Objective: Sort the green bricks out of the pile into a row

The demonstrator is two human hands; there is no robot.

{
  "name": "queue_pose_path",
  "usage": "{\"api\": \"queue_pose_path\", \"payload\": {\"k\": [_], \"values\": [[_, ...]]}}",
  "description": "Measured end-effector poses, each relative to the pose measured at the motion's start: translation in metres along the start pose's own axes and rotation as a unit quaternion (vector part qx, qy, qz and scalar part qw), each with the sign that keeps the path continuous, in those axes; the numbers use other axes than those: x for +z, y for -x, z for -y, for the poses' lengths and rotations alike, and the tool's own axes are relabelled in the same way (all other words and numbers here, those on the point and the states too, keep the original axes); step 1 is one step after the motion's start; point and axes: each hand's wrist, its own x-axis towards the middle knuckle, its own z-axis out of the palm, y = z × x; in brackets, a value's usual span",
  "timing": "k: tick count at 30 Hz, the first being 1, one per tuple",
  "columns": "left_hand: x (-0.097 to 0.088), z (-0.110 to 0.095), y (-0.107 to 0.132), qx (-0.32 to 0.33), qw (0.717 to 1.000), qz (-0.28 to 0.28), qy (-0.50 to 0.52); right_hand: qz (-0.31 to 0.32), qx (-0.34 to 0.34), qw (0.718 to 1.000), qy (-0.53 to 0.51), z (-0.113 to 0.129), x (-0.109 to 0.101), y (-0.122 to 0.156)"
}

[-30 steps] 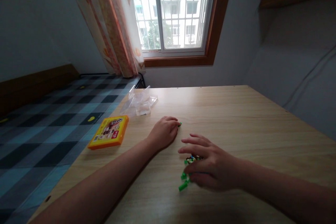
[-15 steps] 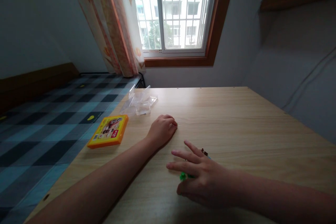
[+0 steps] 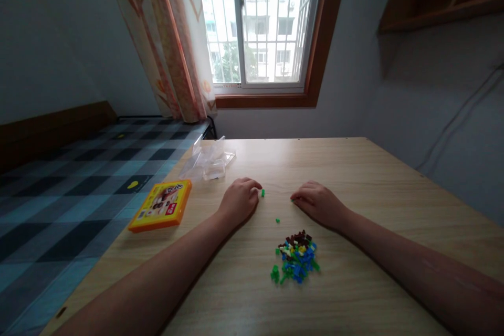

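My left hand (image 3: 240,200) rests on the table with its fingers curled, thumb and index finger at a small green toy brick (image 3: 263,192). Across from it, my right hand (image 3: 321,203) is closed in a pinch, and a bit of a green piece (image 3: 292,199) shows at its fingertips. Between and below the hands lies a tiny loose green piece (image 3: 277,220). Nearer to me sits a pile of small toy bricks (image 3: 298,260) in blue, green, brown, white and yellow. Some green bricks (image 3: 274,274) lie at the pile's left side.
A yellow-orange box (image 3: 160,206) lies on the left of the wooden table (image 3: 378,252). Behind it are clear plastic pieces (image 3: 210,160). A bed with a checked cover (image 3: 90,189) adjoins the table's left edge. A window (image 3: 263,26) is ahead.
My right hand has moved forward from over the brick pile, uncovering it, and its spread fingers have closed into a pinch. A green brick now shows at my left fingertips. The view has tilted slightly up.
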Motion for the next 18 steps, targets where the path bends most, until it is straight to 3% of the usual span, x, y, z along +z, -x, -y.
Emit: {"api": "queue_pose_path", "payload": {"k": [10,18], "values": [[0.006,0.002,-0.001,0.047,0.998,0.015,-0.041,0.002,-0.01,1.0,0.011,0.006,0.004,-0.002],[0.023,0.006,-0.004,-0.012,0.989,0.035,-0.142,-0.009,-0.016,0.999,0.043,0.01,0.006,-0.005]]}}
